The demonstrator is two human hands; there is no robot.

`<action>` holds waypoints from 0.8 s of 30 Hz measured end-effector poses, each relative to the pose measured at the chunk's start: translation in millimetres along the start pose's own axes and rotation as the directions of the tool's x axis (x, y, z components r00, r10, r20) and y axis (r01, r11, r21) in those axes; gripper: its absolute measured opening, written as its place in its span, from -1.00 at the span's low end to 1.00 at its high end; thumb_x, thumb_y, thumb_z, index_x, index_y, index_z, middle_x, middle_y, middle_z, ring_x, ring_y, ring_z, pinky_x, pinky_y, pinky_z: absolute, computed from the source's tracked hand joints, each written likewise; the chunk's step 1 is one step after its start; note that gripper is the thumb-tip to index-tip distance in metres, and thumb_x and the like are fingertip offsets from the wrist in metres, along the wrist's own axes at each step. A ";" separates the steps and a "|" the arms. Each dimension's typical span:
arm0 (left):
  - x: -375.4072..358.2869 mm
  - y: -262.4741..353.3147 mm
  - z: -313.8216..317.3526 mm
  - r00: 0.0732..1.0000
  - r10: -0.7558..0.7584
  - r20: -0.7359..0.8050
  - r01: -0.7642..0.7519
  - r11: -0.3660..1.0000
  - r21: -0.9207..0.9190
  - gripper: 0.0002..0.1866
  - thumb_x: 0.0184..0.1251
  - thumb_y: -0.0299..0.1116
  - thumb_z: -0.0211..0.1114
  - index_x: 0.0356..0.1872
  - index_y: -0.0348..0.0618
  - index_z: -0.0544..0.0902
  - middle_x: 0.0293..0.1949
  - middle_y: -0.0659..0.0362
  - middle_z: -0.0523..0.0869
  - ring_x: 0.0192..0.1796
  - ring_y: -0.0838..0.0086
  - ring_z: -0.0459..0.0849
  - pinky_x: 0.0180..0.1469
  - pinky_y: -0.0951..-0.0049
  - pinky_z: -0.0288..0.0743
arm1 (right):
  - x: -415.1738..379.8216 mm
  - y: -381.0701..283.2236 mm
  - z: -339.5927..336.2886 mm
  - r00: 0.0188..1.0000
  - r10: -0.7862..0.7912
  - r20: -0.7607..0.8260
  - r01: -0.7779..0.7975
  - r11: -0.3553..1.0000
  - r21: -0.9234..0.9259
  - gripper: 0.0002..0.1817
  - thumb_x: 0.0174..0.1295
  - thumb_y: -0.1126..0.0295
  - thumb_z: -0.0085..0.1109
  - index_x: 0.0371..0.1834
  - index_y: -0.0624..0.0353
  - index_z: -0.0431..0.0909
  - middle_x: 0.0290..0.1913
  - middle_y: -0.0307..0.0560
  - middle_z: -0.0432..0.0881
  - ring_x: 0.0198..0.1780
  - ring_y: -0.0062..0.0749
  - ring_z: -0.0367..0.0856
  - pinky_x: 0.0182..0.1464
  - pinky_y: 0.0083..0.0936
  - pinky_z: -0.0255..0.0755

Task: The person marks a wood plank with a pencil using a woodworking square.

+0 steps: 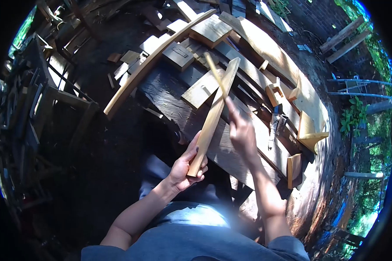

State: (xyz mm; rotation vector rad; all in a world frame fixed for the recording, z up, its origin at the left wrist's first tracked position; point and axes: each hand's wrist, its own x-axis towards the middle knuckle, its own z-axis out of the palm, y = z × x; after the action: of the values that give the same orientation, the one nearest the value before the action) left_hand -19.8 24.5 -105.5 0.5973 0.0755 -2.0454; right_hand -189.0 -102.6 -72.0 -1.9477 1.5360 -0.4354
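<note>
- Strip (211,122) sits in the left hand (181,173), above the counter (222,145); the fingers wrap its near end, with the thumb along one side.
- The right hand (243,134), blurred, grips a slim stick (213,69) that crosses the strip near its far part. Whether they touch is hard to tell.
- Only the left hand visibly grips the strip, at one end, so a sideways push on the far part could twist or swing it, as the leverage there is long. If the stick skids along the edge, the right knuckles could scrape the wood.
- The strip's long axis runs diagonally, from near the person's body at lower left, away to the upper right. Its far end narrows to a slanted tip; the near end is cut blunt.
- Beneath the far part lies a pale board (196,96); whether it bears any weight is unclear. If it does and is loose, it could shift under pressure.
- Farther out, a slotted block (177,54) and a long curved piece (133,77) lie to the left, and a bracket (310,135) stands to the right.
</note>
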 end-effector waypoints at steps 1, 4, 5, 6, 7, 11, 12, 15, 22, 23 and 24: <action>0.2 -0.1 -3.0 1.000 -0.001 0.018 0.001 1.000 0.000 -0.45 0.66 -0.08 -0.10 0.56 0.62 0.04 -0.42 0.16 0.49 -0.58 0.49 0.50 -0.63 0.59 0.41 | -27.1 -4.8 3.7 0.998 -0.066 -0.001 0.066 0.998 0.016 -0.27 0.32 0.61 -0.06 0.55 -0.27 0.24 0.04 0.17 0.67 -0.08 -0.12 0.74 0.03 -0.17 0.53; 2.4 -3.8 -0.2 0.999 -0.006 -0.052 0.008 0.999 0.037 -0.45 0.66 -0.08 -0.10 0.56 0.62 0.05 -0.42 0.15 0.48 -0.59 0.50 0.48 -0.65 0.62 0.36 | -41.6 0.0 7.9 0.990 -0.143 -0.010 0.143 0.989 0.046 -0.28 0.32 0.64 -0.06 0.55 -0.19 0.24 0.17 0.19 0.63 -0.09 -0.19 0.75 0.00 -0.24 0.55; 1.9 -4.0 -1.7 1.000 -0.012 -0.012 0.012 1.000 0.001 -0.46 0.66 -0.08 -0.11 0.56 0.63 0.05 -0.42 0.15 0.48 -0.59 0.50 0.48 -0.66 0.62 0.35 | -38.8 1.8 9.0 0.987 -0.159 -0.030 0.161 0.984 0.073 -0.29 0.32 0.64 -0.06 0.55 -0.16 0.26 0.20 0.19 0.61 -0.15 -0.23 0.77 -0.06 -0.28 0.57; 1.4 -3.9 -2.9 0.999 -0.017 0.028 0.018 0.999 -0.033 -0.46 0.66 -0.08 -0.11 0.56 0.64 0.05 -0.42 0.15 0.48 -0.59 0.50 0.47 -0.67 0.63 0.34 | -24.8 -0.2 6.8 0.998 -0.067 -0.004 0.067 0.993 0.095 -0.36 0.38 0.59 -0.07 0.53 -0.15 0.30 0.21 0.20 0.60 -0.21 -0.29 0.77 -0.13 -0.34 0.57; 1.2 -3.7 -3.7 0.999 -0.025 0.045 0.026 0.999 -0.039 -0.46 0.66 -0.07 -0.11 0.55 0.67 0.05 -0.42 0.14 0.47 -0.58 0.50 0.48 -0.67 0.65 0.33 | -3.4 4.0 5.2 1.000 -0.019 -0.015 0.020 0.999 0.041 -0.39 0.40 0.55 -0.09 0.52 -0.15 0.31 0.14 0.19 0.64 -0.25 -0.30 0.75 -0.16 -0.35 0.56; 1.3 -4.9 0.3 0.999 -0.011 0.035 0.013 0.998 -0.060 -0.47 0.66 -0.07 -0.11 0.55 0.68 0.06 -0.41 0.15 0.48 -0.59 0.51 0.47 -0.67 0.64 0.33 | 65.3 29.3 6.3 0.973 -0.102 -0.209 0.114 0.992 0.045 -0.39 0.40 0.47 -0.14 0.52 -0.26 0.32 -0.24 0.09 0.68 -0.34 -0.23 0.69 -0.21 -0.33 0.53; 0.8 -4.2 -1.7 0.999 -0.008 0.033 0.010 0.998 -0.056 -0.47 0.66 -0.07 -0.11 0.55 0.68 0.06 -0.41 0.15 0.48 -0.59 0.51 0.47 -0.67 0.64 0.33 | 59.1 20.1 1.2 0.972 -0.105 -0.210 0.118 0.992 0.050 -0.39 0.40 0.47 -0.14 0.52 -0.26 0.32 -0.24 0.09 0.68 -0.34 -0.23 0.69 -0.21 -0.33 0.53; 3.2 -7.1 -6.7 0.999 -0.012 0.040 0.013 1.000 -0.027 -0.47 0.66 -0.05 -0.13 0.55 0.69 0.03 -0.42 0.16 0.48 -0.57 0.49 0.47 -0.68 0.62 0.32 | 11.5 17.0 5.7 0.969 -0.207 -0.136 0.216 0.975 0.054 -0.28 0.29 0.54 0.03 0.53 -0.33 0.27 -0.27 0.28 0.68 -0.33 0.00 0.74 -0.23 -0.16 0.59; -5.4 -21.0 13.6 0.990 -0.094 0.102 0.111 0.978 -0.175 -0.46 0.67 -0.07 -0.20 0.55 0.74 -0.05 -0.40 0.15 0.46 -0.56 0.48 0.45 -0.63 0.56 0.32 | -39.7 6.3 -4.1 0.983 -0.170 -0.076 0.181 0.969 0.171 -0.31 0.29 0.59 0.03 0.50 -0.23 0.31 -0.25 0.18 0.69 -0.24 0.06 0.72 -0.17 -0.19 0.57; -2.6 -22.5 7.5 0.991 -0.090 0.102 0.108 0.976 -0.186 -0.45 0.67 -0.07 -0.18 0.56 0.72 -0.04 -0.40 0.15 0.45 -0.57 0.48 0.45 -0.63 0.57 0.32 | -25.9 5.1 -4.9 0.990 -0.123 -0.069 0.130 0.984 0.118 -0.32 0.31 0.58 0.02 0.51 -0.23 0.30 -0.18 0.23 0.70 -0.22 0.08 0.73 -0.18 -0.20 0.58; -0.5 -23.5 -1.4 0.991 -0.086 0.101 0.105 0.974 -0.198 -0.45 0.67 -0.07 -0.17 0.56 0.71 -0.04 -0.41 0.15 0.45 -0.57 0.48 0.44 -0.63 0.57 0.32 | -11.3 2.2 -9.5 0.998 -0.064 -0.026 0.066 0.993 0.093 -0.30 0.30 0.56 0.04 0.52 -0.24 0.28 -0.10 0.27 0.69 -0.16 0.07 0.73 -0.15 -0.19 0.59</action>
State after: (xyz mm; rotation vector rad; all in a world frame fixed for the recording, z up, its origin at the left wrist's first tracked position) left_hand -38.6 37.8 -110.9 0.3775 0.2605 -2.1232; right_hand -199.4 -94.6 -65.0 -1.9301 1.4431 -0.5497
